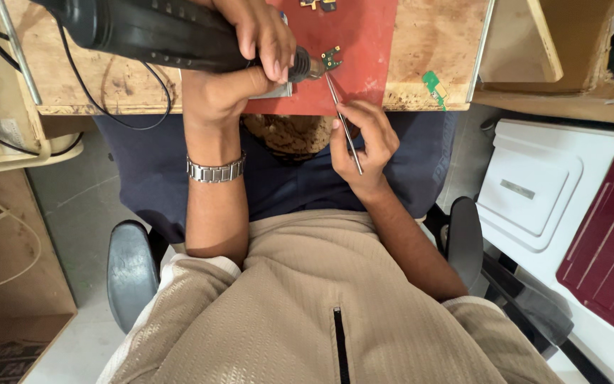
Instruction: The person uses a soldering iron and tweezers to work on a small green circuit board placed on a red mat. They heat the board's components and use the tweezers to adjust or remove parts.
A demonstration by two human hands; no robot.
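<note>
My left hand (250, 64), a metal watch (214, 171) on its wrist, is wrapped round a thick black corded power tool (151, 32). The tool's metal nozzle (314, 68) points right at a small green circuit board (331, 58) on a red mat (357, 43). My right hand (362, 146) pinches thin metal tweezers (344, 124) just in front of the table edge. The tweezers' tips reach up to the small board beside the nozzle. A flat metal piece (278, 91) shows under my left hand.
The mat lies on a worn wooden bench (435, 35). A second green board (433, 87) lies near its front edge, and small parts (318, 5) at the mat's far end. A white lidded box (534, 185) and a maroon panel (609, 242) are at right, black chair armrests (129, 274) by my lap.
</note>
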